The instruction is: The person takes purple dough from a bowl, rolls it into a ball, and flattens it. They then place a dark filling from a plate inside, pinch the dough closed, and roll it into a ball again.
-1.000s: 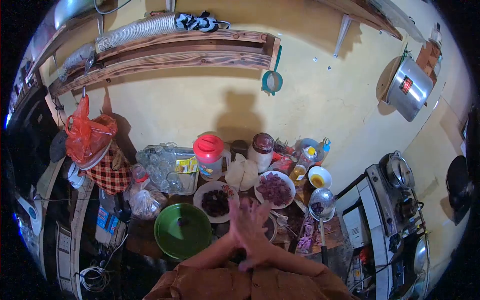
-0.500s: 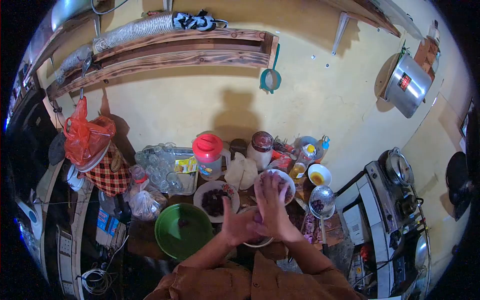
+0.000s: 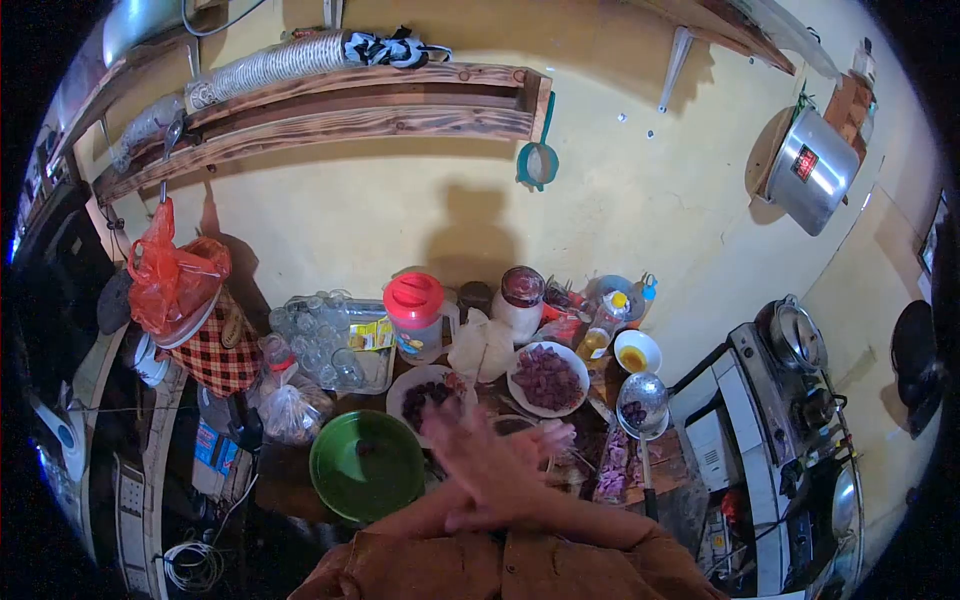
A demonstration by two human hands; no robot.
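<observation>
My right hand [image 3: 470, 450] lies across my left hand [image 3: 540, 440], with the wrists crossed over the table. Both sets of fingers are stretched out, the right ones smeared by motion. Whether anything sits between the palms is hidden. Beneath them shows part of a bowl [image 3: 514, 424]. A plate of dark purple balls [image 3: 425, 398] is beside my right fingertips. Just beyond my left hand stands a white plate [image 3: 515, 394] heaped with purple chunks [image 3: 548, 378]. A green basin [image 3: 365, 495] holding a small dark lump [image 3: 366, 447] is at left.
A skimmer [image 3: 643, 396] with purple pieces rests over a bowl at right, near a bowl of yellow liquid [image 3: 634, 356]. Purple scraps [image 3: 612, 468] lie on the table. Behind stand a red-lidded jug [image 3: 415, 325], a jar [image 3: 521, 305] and a tray of glasses [image 3: 322, 340]. A stove [image 3: 775, 385] is right.
My hands were raised with palms close together and a bit of purple between them. Now they have come lower and crossed, the right one swinging left, uncovering the plate of purple chunks.
</observation>
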